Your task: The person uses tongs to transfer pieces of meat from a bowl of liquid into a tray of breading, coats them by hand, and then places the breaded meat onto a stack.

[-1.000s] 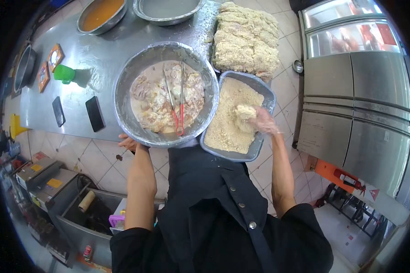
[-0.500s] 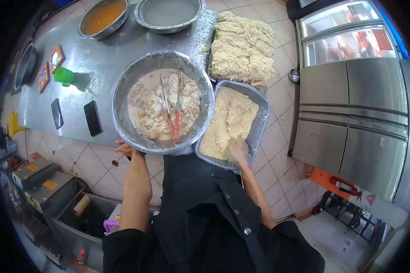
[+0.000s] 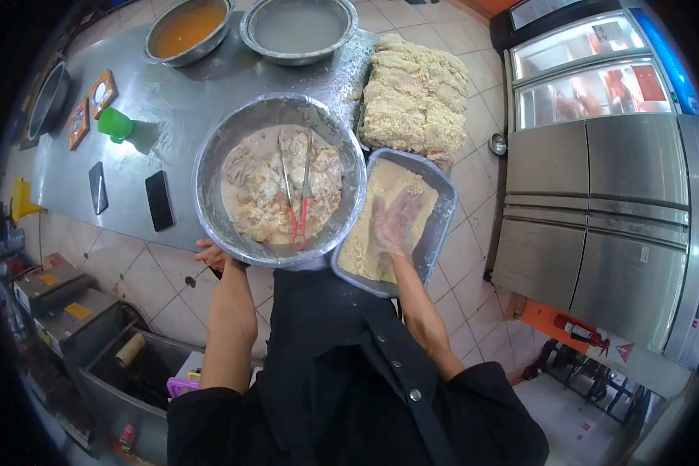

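Observation:
A large metal bowl (image 3: 210, 132) holds pieces in pale batter, with red-handled tongs (image 3: 301, 210) lying in it. My left hand (image 3: 212, 255) is at the bowl's lower left rim, fingers apart, partly hidden by the bowl. To the right of the bowl, a grey-blue tub (image 3: 443, 203) contains crumbly pale coating (image 3: 365, 252). My right hand (image 3: 398, 221), dusted with coating, lies palm down on it with fingers spread and thumb out. Behind the tub rises a stack of coated pieces (image 3: 415, 97).
On the metal table (image 3: 132, 198) are two phones, a green cup (image 3: 115, 124), two orange-framed items, a bowl of orange liquid (image 3: 186, 33) and a bowl of cloudy liquid (image 3: 299, 27). A steel refrigerator (image 3: 629, 171) stands right. A sink (image 3: 144, 373) is lower left.
My right hand has moved forward from the near edge of the tub to its middle, and its fingers are now spread. My left hand has stayed at the bowl. The view has shifted slightly.

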Available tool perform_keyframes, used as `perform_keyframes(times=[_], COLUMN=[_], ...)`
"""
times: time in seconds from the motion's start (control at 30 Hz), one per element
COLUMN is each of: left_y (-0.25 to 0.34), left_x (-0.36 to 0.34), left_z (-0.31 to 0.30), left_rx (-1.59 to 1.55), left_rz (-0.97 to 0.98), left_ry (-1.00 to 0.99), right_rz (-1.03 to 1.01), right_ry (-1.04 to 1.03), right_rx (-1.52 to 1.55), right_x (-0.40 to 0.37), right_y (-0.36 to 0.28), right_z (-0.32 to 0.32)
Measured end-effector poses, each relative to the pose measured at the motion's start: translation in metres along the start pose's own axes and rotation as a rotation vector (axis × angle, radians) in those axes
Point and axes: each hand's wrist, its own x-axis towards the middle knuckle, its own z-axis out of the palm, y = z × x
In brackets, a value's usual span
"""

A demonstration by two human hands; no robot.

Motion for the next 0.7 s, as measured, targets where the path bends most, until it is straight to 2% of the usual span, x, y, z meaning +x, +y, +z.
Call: perform_keyframes(times=[0.07,0.1,0.17,0.2,0.27,0.3,0.33,0.4,0.43,0.5,0.53,0.6,0.63,0.7], left_y=[-0.001,-0.004,0.000,0.001,0.000,0.000,0.000,0.000,0.000,0.001,0.003,0.003,0.003,0.002], left_x=[0.001,0.002,0.002,0.003,0.002,0.002,0.001,-0.001,-0.001,-0.003,-0.004,-0.003,-0.003,-0.003], left_z=[-0.001,-0.002,-0.001,-0.001,-0.001,0.000,0.001,0.001,0.002,0.004,0.003,0.003,0.002,0.001], left_rx=[0.002,0.010,0.010,0.009,0.013,0.017,0.017,0.020,0.024,0.020,0.016,0.017,0.018,0.017], left_rz=[-0.004,-0.003,-0.003,-0.005,-0.007,-0.008,-0.011,-0.012,-0.008,0.002,0.001,-0.004,-0.005,0.000], left_ry=[0.005,0.007,0.013,0.017,0.023,0.024,0.027,0.033,0.035,0.037,0.036,0.039,0.040,0.046], right_rz=[0.090,0.090,-0.143,-0.151,0.105,0.212,0.211,0.378,0.384,0.615,0.608,0.596,0.590,0.263], right_ry=[-0.228,-0.237,-0.054,-0.047,-0.131,0.079,0.082,-0.024,-0.019,-0.404,-0.397,-0.531,-0.534,-0.530], right_rx=[0.168,0.161,-0.036,-0.035,0.326,0.259,0.254,0.298,0.299,0.880,0.885,1.197,1.197,1.132], right_x=[0.011,0.002,0.000,0.004,0.009,0.006,0.009,0.028,0.037,0.057,0.062,0.069,0.070,0.067], right_y=[0.001,0.011,0.029,0.034,0.039,0.028,0.028,0.025,0.031,0.050,0.066,0.090,0.094,0.098], right_z=[-0.020,-0.019,-0.006,-0.015,-0.040,-0.041,-0.041,-0.039,-0.036,-0.034,-0.024,-0.007,-0.004,0.000])
